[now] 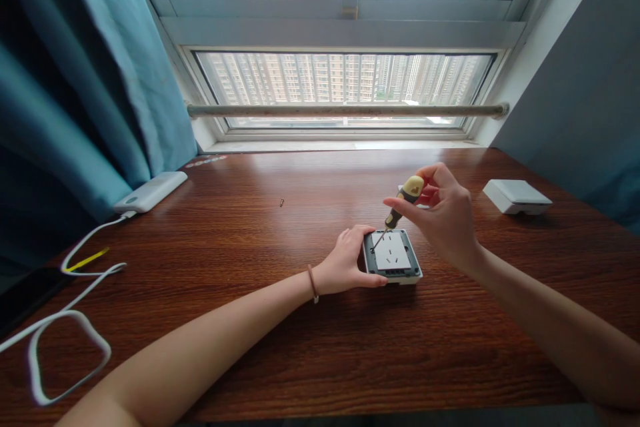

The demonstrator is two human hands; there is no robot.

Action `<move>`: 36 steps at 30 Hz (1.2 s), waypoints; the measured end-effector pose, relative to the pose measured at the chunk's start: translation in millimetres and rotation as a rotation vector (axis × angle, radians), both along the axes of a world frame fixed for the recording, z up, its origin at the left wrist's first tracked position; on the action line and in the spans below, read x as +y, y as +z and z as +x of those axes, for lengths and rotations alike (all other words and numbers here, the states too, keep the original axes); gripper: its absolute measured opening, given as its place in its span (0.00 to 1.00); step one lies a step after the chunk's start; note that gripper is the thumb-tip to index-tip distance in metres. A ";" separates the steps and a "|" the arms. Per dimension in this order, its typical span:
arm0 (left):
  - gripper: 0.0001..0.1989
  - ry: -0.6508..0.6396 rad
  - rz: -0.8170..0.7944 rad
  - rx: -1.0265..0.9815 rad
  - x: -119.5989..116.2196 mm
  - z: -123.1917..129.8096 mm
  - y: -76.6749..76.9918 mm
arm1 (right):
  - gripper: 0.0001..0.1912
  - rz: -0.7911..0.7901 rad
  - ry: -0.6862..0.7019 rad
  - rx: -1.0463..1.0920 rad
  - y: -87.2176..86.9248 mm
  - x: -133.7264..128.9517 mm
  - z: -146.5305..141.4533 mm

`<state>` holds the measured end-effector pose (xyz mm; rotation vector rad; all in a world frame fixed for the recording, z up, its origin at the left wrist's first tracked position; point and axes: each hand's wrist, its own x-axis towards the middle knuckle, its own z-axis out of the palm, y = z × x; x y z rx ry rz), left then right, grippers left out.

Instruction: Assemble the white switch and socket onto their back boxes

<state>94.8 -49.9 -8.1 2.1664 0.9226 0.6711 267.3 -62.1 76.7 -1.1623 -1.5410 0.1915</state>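
Note:
A wall socket [393,252] with a white face and a grey frame lies face up on the wooden table. My left hand [350,259] grips it from the left, thumb along the near edge and fingers at the far left corner. Above it, my right hand [445,207] is closed around the handle of a screwdriver [405,199] with a yellow and black grip. The screwdriver slants down to the left, its tip at the screw hole on the socket's left side. Partly hidden behind the right hand is a white piece on the table.
A white box-like piece [517,196] sits at the right of the table [240,240]. One small screw [281,202] lies left of centre. At the left are a white power strip [151,192], its looped white cable [107,347] and a yellow strip [89,259]. A window stands behind.

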 end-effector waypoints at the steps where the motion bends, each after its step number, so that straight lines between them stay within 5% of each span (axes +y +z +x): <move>1: 0.42 0.000 -0.003 -0.001 0.2 0.1 -0.3 | 0.20 0.008 0.034 0.072 -0.2 1.6 0.3; 5: 0.47 0.000 -0.017 -0.042 1.0 -1.0 -1.0 | 0.15 0.002 0.181 0.353 1.1 5.9 1.4; 8: 0.48 -0.011 -0.035 -0.231 -1.9 -4.6 5.0 | 0.14 -0.196 0.335 0.489 -0.9 7.1 0.6; 13: 0.42 -0.261 -0.202 -0.472 -19.1 -8.9 28.7 | 0.16 -0.439 0.537 0.634 -6.7 0.2 -8.3; 17: 0.35 -0.374 -0.512 -0.627 -30.6 -7.6 44.0 | 0.16 -0.480 0.568 0.594 -3.8 -7.8 -12.8; 20: 0.24 -0.307 -0.757 -0.778 -33.9 -5.7 49.2 | 0.15 -0.483 0.550 0.496 -4.3 -10.5 -13.9; 26: 0.14 -0.211 -0.754 -0.669 -37.0 0.6 49.5 | 0.15 -0.413 0.592 0.297 -21.3 -7.8 -19.9; 30: 0.12 0.053 -0.561 -0.619 -15.1 -6.9 50.8 | 0.20 -0.404 0.673 0.283 -31.9 6.1 -18.5; 33: 0.07 0.499 -0.167 -0.270 24.4 -32.7 50.8 | 0.22 -0.416 0.580 0.294 -39.1 23.6 -10.8; 36: 0.07 0.697 -0.019 -0.148 66.1 -72.5 45.4 | 0.22 -0.459 0.478 0.292 -46.4 39.8 -1.5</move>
